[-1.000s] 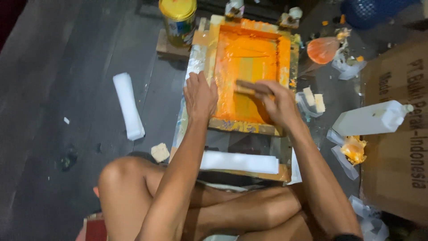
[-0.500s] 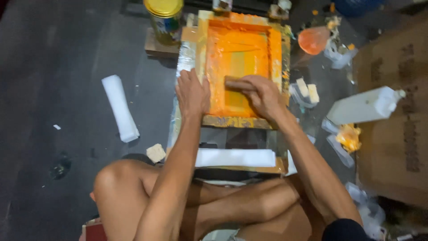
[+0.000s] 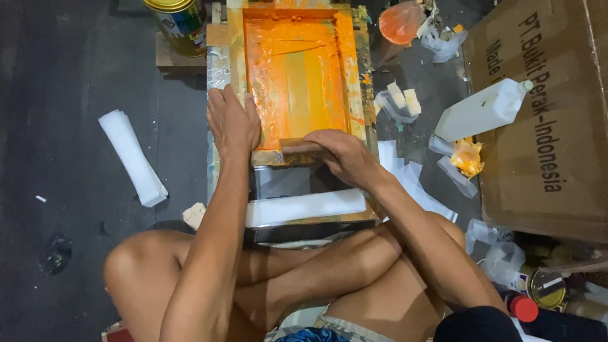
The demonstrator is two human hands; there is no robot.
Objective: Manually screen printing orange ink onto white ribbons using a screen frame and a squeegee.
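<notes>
A wooden screen-printing frame [image 3: 360, 69] covered in orange ink lies on the dark floor in front of my crossed legs. My left hand [image 3: 233, 121] presses flat on the frame's left rail near its lower corner. My right hand [image 3: 340, 155] grips a wooden squeegee [image 3: 292, 145] at the frame's near edge, fingers wrapped over its handle. Wet orange ink [image 3: 296, 76] fills the screen, with a paler vertical band down the middle. Below the frame lies a white strip [image 3: 305, 207] on a board.
A yellow-lidded can [image 3: 179, 22] stands at the top left. A folded white cloth [image 3: 132, 157] lies left. At the right are a white plastic bottle [image 3: 482, 111], a cardboard box [image 3: 544, 120], an orange-stained bag [image 3: 400, 22], plastic scraps and small tins [image 3: 546, 288].
My right hand has drawn the squeegee down the screen from the middle to the near edge. My left hand stays pressed on the left rail.
</notes>
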